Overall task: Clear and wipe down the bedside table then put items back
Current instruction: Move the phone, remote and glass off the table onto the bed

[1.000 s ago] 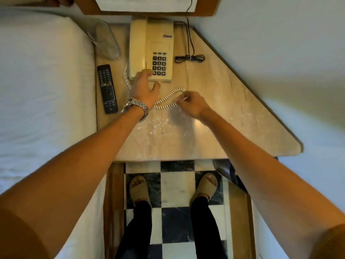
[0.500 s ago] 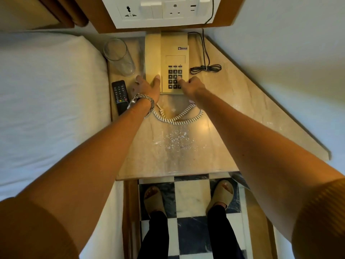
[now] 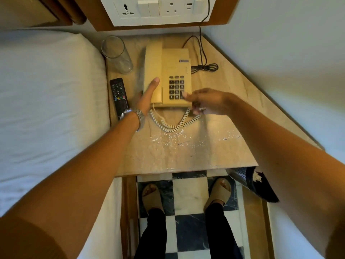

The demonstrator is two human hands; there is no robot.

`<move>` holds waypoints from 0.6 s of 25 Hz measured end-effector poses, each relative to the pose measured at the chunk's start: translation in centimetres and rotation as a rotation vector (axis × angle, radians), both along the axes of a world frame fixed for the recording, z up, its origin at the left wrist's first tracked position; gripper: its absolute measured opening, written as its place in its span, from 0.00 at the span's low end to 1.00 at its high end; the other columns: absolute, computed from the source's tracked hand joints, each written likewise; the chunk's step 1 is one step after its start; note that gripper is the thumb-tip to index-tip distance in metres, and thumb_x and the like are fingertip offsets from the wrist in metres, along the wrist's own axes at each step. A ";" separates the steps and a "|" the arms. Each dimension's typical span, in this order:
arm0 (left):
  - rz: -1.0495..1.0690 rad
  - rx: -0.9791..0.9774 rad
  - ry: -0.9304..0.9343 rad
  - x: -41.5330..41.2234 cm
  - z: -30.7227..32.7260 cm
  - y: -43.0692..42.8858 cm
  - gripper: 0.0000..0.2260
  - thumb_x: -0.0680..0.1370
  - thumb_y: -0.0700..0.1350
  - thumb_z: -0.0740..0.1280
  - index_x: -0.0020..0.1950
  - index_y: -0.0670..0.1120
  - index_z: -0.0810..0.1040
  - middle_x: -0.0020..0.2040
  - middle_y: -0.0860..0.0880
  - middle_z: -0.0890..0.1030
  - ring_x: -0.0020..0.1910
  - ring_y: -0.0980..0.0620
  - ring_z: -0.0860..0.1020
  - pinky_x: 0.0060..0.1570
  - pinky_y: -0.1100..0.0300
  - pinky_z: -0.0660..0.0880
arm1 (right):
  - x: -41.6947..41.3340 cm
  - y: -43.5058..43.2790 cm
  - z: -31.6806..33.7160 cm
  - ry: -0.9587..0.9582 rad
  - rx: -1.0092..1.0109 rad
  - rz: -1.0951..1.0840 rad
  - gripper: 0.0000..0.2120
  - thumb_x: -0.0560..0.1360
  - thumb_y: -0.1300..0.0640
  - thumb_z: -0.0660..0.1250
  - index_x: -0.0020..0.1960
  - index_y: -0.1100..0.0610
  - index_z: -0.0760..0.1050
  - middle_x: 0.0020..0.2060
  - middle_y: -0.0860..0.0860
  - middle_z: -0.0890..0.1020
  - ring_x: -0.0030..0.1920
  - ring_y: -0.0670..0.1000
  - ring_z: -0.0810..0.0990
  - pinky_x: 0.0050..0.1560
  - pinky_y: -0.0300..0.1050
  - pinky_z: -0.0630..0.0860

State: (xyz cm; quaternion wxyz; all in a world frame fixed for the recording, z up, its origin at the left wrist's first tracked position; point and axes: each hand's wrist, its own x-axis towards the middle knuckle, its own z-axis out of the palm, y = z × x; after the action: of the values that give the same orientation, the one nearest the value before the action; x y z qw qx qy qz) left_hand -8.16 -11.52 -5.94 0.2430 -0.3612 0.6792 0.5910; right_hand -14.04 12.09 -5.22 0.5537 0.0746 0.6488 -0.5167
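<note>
A beige desk telephone (image 3: 168,68) sits at the back of the marble bedside table (image 3: 186,154), its coiled cord (image 3: 173,126) looping in front. My left hand (image 3: 147,96), watch on the wrist, lies flat with fingers extended against the handset's left side. My right hand (image 3: 207,102) hovers blurred just right of the keypad, fingers loosely curled, holding nothing that I can make out. A black remote (image 3: 119,96) lies along the table's left edge. An empty drinking glass (image 3: 116,54) stands at the back left. White crumbs (image 3: 171,139) speckle the marble below the cord.
A white bed (image 3: 50,109) borders the table on the left. A black cable bundle (image 3: 204,68) lies right of the phone and runs up to the wall socket panel (image 3: 158,10). A perforated metal bin (image 3: 248,182) stands on the checkered floor by my feet.
The telephone has been pushed toward the wall. My left hand has gone from gripping its front edge to lying flat on the handset. My right hand has pulled back off the keypad.
</note>
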 end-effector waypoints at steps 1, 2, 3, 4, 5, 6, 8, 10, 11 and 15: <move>0.012 0.039 0.025 1.4 -0.3 0.1 0.39 0.61 0.78 0.67 0.62 0.53 0.80 0.53 0.52 0.86 0.53 0.49 0.84 0.57 0.49 0.79 | 0.8 0.3 0.2 -0.055 -0.024 0.086 0.24 0.74 0.45 0.72 0.62 0.61 0.77 0.53 0.57 0.79 0.49 0.53 0.77 0.54 0.46 0.81; 0.001 0.065 0.040 2.9 -0.4 0.3 0.34 0.64 0.76 0.69 0.58 0.53 0.81 0.49 0.54 0.87 0.50 0.50 0.86 0.50 0.53 0.82 | 1.8 0.7 0.4 -0.103 -0.036 0.162 0.24 0.73 0.49 0.74 0.63 0.60 0.77 0.54 0.56 0.80 0.49 0.53 0.79 0.55 0.46 0.82; -0.014 0.082 0.052 4.7 -0.2 0.3 0.29 0.66 0.74 0.69 0.55 0.54 0.81 0.46 0.56 0.87 0.46 0.52 0.86 0.42 0.58 0.82 | 3.0 0.8 0.5 -0.130 -0.038 0.233 0.24 0.71 0.51 0.76 0.64 0.58 0.77 0.54 0.56 0.81 0.49 0.53 0.80 0.54 0.45 0.82; -0.013 0.104 0.066 6.4 0.1 0.4 0.24 0.67 0.71 0.70 0.53 0.55 0.80 0.44 0.58 0.87 0.44 0.55 0.86 0.37 0.62 0.81 | 4.3 0.9 0.7 -0.136 -0.041 0.290 0.23 0.69 0.53 0.77 0.63 0.56 0.78 0.52 0.55 0.81 0.46 0.52 0.79 0.52 0.44 0.80; -0.007 0.130 0.074 8.0 0.3 0.3 0.21 0.68 0.69 0.71 0.52 0.56 0.80 0.44 0.59 0.87 0.44 0.56 0.86 0.35 0.64 0.81 | 5.7 1.0 0.8 -0.134 -0.053 0.316 0.23 0.68 0.52 0.78 0.61 0.56 0.79 0.49 0.55 0.80 0.43 0.50 0.76 0.49 0.43 0.77; -0.001 0.155 0.078 9.7 0.6 0.0 0.21 0.68 0.68 0.71 0.53 0.57 0.79 0.44 0.59 0.87 0.45 0.55 0.86 0.37 0.63 0.81 | 7.3 0.8 0.8 -0.140 -0.074 0.306 0.23 0.67 0.51 0.79 0.60 0.56 0.80 0.47 0.55 0.79 0.40 0.49 0.74 0.47 0.42 0.74; 0.009 0.221 0.048 12.9 1.3 -1.5 0.27 0.63 0.70 0.74 0.55 0.57 0.79 0.49 0.55 0.87 0.50 0.51 0.86 0.44 0.54 0.83 | 10.2 -0.1 1.3 -0.197 -0.100 0.255 0.24 0.65 0.46 0.81 0.57 0.54 0.82 0.46 0.55 0.80 0.38 0.46 0.75 0.43 0.40 0.75; 0.031 0.297 -0.011 16.1 2.2 -3.6 0.37 0.56 0.73 0.76 0.59 0.56 0.77 0.53 0.51 0.86 0.52 0.48 0.85 0.49 0.47 0.83 | 12.4 -2.0 2.3 -0.250 -0.134 0.303 0.20 0.65 0.46 0.81 0.54 0.49 0.84 0.48 0.53 0.84 0.40 0.46 0.79 0.42 0.36 0.80; 0.040 0.319 -0.021 17.9 3.0 -5.2 0.41 0.54 0.73 0.77 0.61 0.55 0.76 0.55 0.49 0.86 0.53 0.47 0.85 0.48 0.45 0.83 | 13.2 -3.7 3.0 -0.257 -0.152 0.370 0.19 0.65 0.47 0.80 0.54 0.48 0.84 0.49 0.52 0.85 0.41 0.46 0.79 0.43 0.36 0.80; 0.138 0.246 0.072 21.4 6.6 -11.5 0.43 0.52 0.71 0.79 0.59 0.48 0.76 0.43 0.49 0.87 0.36 0.50 0.85 0.30 0.57 0.79 | 13.8 -11.2 5.0 -0.196 -0.221 0.543 0.19 0.68 0.52 0.79 0.58 0.55 0.81 0.49 0.55 0.83 0.41 0.48 0.78 0.44 0.40 0.76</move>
State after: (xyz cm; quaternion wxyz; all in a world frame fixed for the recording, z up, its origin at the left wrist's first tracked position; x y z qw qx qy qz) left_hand 13.25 -23.06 0.62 0.2195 -0.3531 0.5834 0.6977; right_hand -0.23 0.92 -0.25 0.7362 -0.1125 0.5284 -0.4075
